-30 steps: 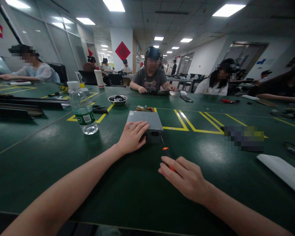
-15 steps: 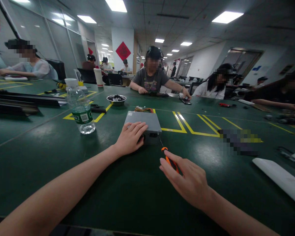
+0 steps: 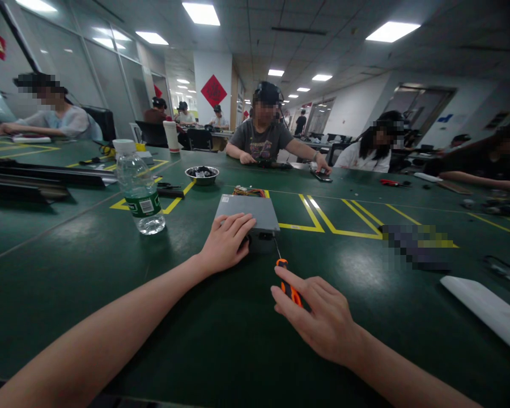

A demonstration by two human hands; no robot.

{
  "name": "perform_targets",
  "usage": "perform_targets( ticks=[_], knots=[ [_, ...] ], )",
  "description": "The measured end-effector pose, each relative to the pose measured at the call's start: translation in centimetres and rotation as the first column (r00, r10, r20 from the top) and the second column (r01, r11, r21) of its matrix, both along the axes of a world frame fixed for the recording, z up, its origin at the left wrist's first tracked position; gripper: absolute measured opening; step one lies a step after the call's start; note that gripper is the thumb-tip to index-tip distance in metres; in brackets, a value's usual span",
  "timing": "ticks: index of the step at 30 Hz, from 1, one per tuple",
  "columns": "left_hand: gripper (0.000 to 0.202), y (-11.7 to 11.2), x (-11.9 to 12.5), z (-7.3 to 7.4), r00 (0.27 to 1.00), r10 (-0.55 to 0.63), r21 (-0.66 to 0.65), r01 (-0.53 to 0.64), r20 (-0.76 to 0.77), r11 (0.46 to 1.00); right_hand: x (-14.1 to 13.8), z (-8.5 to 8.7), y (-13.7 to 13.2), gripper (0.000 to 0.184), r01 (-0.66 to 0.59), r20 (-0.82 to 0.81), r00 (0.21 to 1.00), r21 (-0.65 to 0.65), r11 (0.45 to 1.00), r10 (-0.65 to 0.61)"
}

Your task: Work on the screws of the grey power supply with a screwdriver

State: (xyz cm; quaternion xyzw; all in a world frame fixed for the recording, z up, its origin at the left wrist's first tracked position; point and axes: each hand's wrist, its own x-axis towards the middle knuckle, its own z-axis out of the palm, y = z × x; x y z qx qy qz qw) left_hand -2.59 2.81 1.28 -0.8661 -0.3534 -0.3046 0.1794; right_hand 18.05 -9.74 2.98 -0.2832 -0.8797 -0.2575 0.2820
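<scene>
At near right, your right hand (image 3: 323,317) held a screwdriver (image 3: 290,290), fingers closed loosely around the orange-and-black handle. Shaft angled away from you to the near face of the gray metal box (image 3: 261,212), by its right corner; couldn't tell if the tip was seated. Left of that, your left hand (image 3: 226,243) lay over the box's near left edge, fingers extended and slightly spread on top, thumb down by the near face. Box sat flat mid-table, wires (image 3: 247,191) bunched at its far side. Step looked like working a fastener at that corner; next move seemed to call for a firm brace from the left, shaft kept in line, wrist turning. Bottle (image 3: 143,205) stood left, metal bowl (image 3: 202,181) farther back, co-worker (image 3: 261,136) at the far side.
</scene>
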Motion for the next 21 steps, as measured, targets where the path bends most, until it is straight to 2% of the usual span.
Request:
perform_targets(
  ticks=[3,6,11,15,18,21],
  knots=[
    [0.046,0.0,0.0,0.1,1.0,-0.002,-0.007,0.002,0.004,1.0,0.1,0.5,0.2,0.015,0.027,-0.051,0.998,0.055,0.998,-0.024],
    [0.046,0.0,0.0,0.1,1.0,0.0,-0.003,0.0,0.002,1.0,0.0,0.9,0.3,0.013,0.003,-0.102,0.995,0.034,0.999,0.001],
    [0.046,0.0,0.0,0.0,1.0,0.002,0.002,-0.002,0.003,1.0,-0.2,0.8,0.1,0.018,-0.091,-0.103,0.991,-0.072,0.993,0.083],
    [0.046,0.0,0.0,-0.1,1.0,0.009,0.003,-0.009,0.005,1.0,-0.1,0.2,0.2,0.034,-0.08,-0.048,0.996,-0.163,0.983,0.073],
    [0.046,0.0,0.0,0.0,1.0,0.011,0.002,-0.011,-0.003,1.0,0.1,-0.2,0.5,0.036,-0.062,0.012,0.998,-0.107,0.992,0.064],
    [0.045,-0.1,0.0,0.0,1.0,0.003,0.0,-0.003,-0.004,1.0,0.2,-0.3,0.7,0.026,-0.072,-0.045,0.997,-0.039,0.997,0.07]
  ],
)
